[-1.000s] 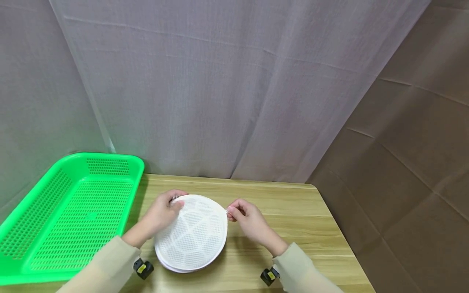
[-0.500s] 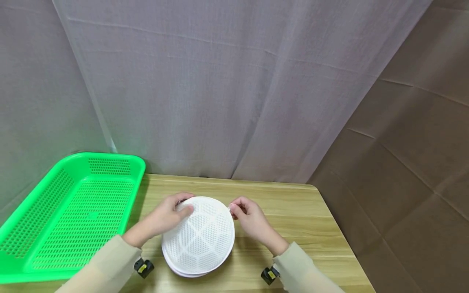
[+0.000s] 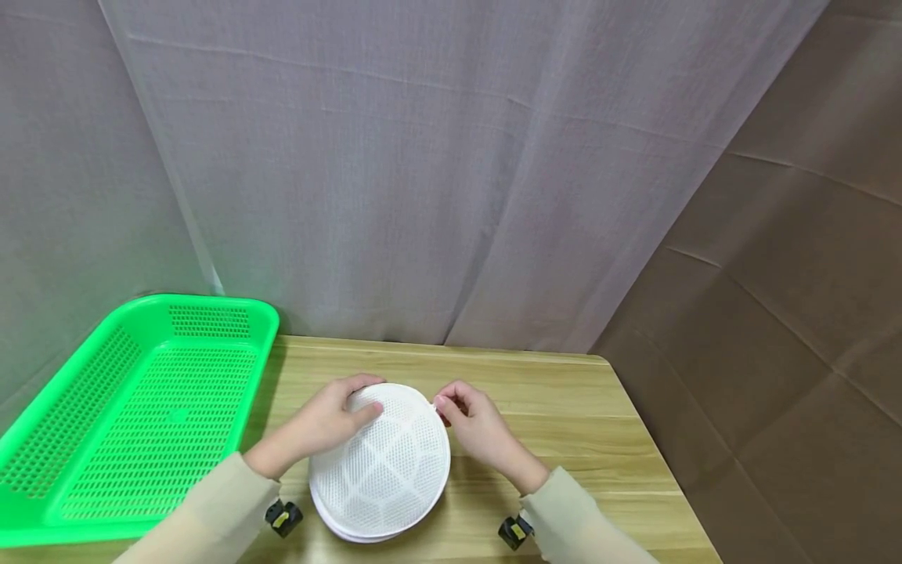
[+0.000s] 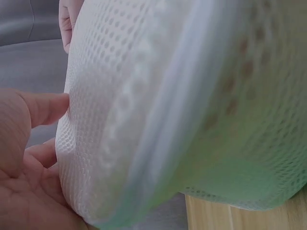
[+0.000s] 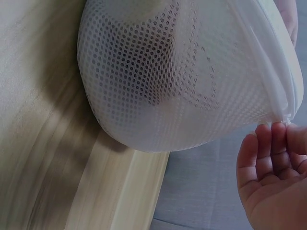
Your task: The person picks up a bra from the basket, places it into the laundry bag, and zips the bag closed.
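Note:
A round white mesh laundry bag (image 3: 384, 474) is held up over the table between both hands, its flat panelled face toward the head camera. My left hand (image 3: 330, 421) grips its upper left edge, thumb on the face and fingers behind. At the bag's upper right edge, my right hand (image 3: 481, 429) pinches a small tab at the rim with thumb and fingertips. The right wrist view shows that pinch at the zipper seam (image 5: 283, 91), other fingers curled alongside. Darker patches show through the mesh (image 5: 144, 62) there. In the left wrist view the zipper band (image 4: 175, 96) runs around the bag's side.
On the left stands a large green plastic basket (image 3: 264, 352) with slotted walls and floor. The wooden table (image 3: 564, 439) ends at a grey curtain (image 3: 395, 196) behind and brown cloth (image 3: 761, 352) on the right.
The bag has shifted right and slightly toward the body, turning a little. My left hand has moved right with it, while my right hand keeps its pinch at nearly the same place.

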Action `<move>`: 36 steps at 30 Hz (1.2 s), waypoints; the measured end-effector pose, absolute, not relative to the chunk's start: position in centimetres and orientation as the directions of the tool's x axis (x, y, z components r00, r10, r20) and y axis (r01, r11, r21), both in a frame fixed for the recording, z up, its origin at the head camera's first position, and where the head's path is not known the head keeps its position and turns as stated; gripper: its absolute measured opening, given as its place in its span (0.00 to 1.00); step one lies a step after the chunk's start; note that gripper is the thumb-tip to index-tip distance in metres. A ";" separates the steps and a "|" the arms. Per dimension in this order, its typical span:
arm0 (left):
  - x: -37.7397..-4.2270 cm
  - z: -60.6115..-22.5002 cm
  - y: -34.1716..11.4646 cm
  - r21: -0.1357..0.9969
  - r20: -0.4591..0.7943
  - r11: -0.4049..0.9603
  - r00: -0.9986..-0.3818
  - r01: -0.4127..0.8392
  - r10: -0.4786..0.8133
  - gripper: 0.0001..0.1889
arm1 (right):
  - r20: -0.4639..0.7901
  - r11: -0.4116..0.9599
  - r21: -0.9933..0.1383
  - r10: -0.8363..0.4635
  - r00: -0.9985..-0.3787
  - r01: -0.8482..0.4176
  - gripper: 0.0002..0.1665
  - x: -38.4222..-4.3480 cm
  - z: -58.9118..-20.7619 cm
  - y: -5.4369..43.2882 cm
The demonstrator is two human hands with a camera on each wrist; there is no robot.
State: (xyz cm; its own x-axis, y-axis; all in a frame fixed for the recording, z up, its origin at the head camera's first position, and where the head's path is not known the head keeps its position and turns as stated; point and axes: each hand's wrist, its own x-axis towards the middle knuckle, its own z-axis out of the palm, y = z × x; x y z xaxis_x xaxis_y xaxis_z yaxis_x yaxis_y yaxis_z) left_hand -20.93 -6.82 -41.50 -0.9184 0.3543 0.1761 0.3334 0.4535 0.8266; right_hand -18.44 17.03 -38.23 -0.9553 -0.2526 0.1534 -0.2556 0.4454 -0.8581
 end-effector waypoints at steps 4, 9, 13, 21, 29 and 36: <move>-20.9 -41.7 -6.6 0.826 0.194 0.444 -0.915 0.346 0.353 0.15 | 0.147 0.431 -0.865 -0.271 -0.951 -0.256 0.07 -18.7 -38.9 17.2; -20.9 -41.8 -6.5 0.832 0.206 0.430 -0.914 0.351 0.348 0.07 | 0.114 0.438 -0.868 -0.283 -0.952 -0.234 0.08 -20.1 -41.6 18.3; -20.9 -42.1 -6.5 0.831 0.214 0.428 -0.914 0.355 0.344 0.04 | 0.100 0.453 -0.862 -0.284 -0.954 -0.225 0.08 -20.2 -42.1 18.6; -21.0 -42.6 -6.6 0.836 0.211 0.432 -0.925 0.338 0.317 0.03 | 0.117 0.476 -0.844 -0.289 -0.950 -0.249 0.08 -20.1 -42.3 18.6; -21.0 -42.6 -6.8 0.845 0.192 0.436 -0.936 0.310 0.294 0.04 | 0.124 0.469 -0.848 -0.280 -0.952 -0.249 0.07 -20.0 -42.4 18.6; -20.9 -42.4 -6.8 0.856 0.173 0.429 -0.942 0.288 0.288 0.04 | 0.135 0.450 -0.855 -0.286 -0.949 -0.257 0.07 -19.9 -42.6 18.8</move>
State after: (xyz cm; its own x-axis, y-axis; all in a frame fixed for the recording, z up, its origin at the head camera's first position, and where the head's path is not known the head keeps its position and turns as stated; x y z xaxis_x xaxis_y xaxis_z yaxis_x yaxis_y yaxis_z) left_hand -20.89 -6.79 -42.42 -0.9419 0.2880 0.1730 0.2884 0.4289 0.8561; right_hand -19.94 18.81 -42.59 -0.9487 -0.2862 0.1347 -0.2571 0.4496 -0.8554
